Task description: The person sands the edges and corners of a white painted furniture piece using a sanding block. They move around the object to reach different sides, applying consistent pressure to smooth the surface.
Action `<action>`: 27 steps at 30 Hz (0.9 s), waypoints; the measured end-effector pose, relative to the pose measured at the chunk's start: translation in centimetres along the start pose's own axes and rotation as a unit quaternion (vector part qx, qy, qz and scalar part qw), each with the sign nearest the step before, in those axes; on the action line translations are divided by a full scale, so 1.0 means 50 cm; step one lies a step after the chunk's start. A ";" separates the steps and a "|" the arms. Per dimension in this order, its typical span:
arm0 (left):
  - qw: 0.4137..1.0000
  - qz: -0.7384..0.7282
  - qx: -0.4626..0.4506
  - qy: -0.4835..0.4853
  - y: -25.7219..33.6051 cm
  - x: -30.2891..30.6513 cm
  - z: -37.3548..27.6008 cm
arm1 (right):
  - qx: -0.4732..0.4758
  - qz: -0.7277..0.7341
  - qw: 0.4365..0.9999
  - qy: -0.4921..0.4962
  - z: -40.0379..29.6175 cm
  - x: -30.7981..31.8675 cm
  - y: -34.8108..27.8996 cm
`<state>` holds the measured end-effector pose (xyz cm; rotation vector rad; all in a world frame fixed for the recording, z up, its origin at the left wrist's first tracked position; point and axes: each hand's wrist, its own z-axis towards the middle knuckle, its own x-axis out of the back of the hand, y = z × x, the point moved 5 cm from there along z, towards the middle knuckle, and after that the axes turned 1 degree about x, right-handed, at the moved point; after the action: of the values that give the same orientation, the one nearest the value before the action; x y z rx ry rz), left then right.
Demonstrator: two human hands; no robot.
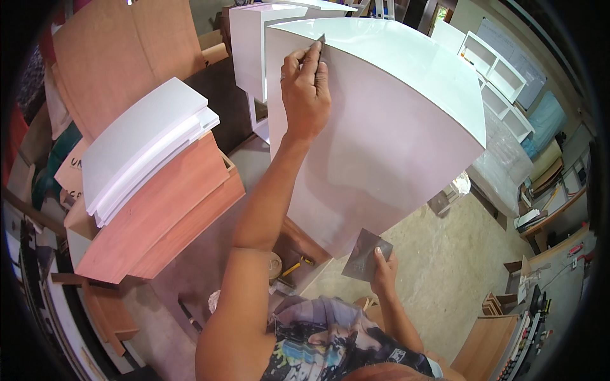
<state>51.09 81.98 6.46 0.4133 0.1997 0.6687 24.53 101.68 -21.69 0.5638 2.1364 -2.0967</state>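
Note:
A large white cabinet (381,138) with a glossy top panel (381,43) stands in front of me. My left hand (307,95) is raised to the edge where the top meets the pale front face. Between its thumb and fingers it pinches a thin dark piece (321,40), perhaps a blade or folded abrasive, held at that edge. Lower down, near my body, my right hand (385,274) grips a dark, square, flat sheet (366,255) with its thumb on top. Whether the sheet is sandpaper or a thin plate I cannot tell.
White boards (147,143) lie stacked on reddish wooden panels (157,214) to the left. On the floor near the cabinet's base lie a yellow-handled cutter (291,269) and a tape roll (274,265). A wrapped bundle (505,162) and a tool-laden bench (562,266) stand right.

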 end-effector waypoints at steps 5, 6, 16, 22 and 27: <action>0.996 0.056 -0.060 -0.018 0.012 -0.001 -0.021 | -0.022 0.004 1.000 0.008 0.011 0.020 0.029; 0.997 0.026 -0.064 -0.040 0.010 0.014 -0.016 | -0.025 0.001 1.000 0.005 0.014 0.013 0.022; 0.993 -0.010 -0.051 -0.107 0.030 0.018 -0.022 | -0.016 0.001 0.999 -0.035 0.025 -0.036 0.013; 0.990 0.051 -0.117 -0.058 0.060 0.000 -0.044 | -0.010 0.006 0.999 -0.039 0.028 -0.028 0.030; 0.992 0.024 -0.116 -0.035 0.051 0.000 -0.025 | -0.014 0.001 0.999 -0.036 0.030 -0.015 0.048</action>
<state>49.28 84.15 6.46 0.2182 0.0448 0.7154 25.69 100.02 -23.79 0.4809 2.1217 -2.0508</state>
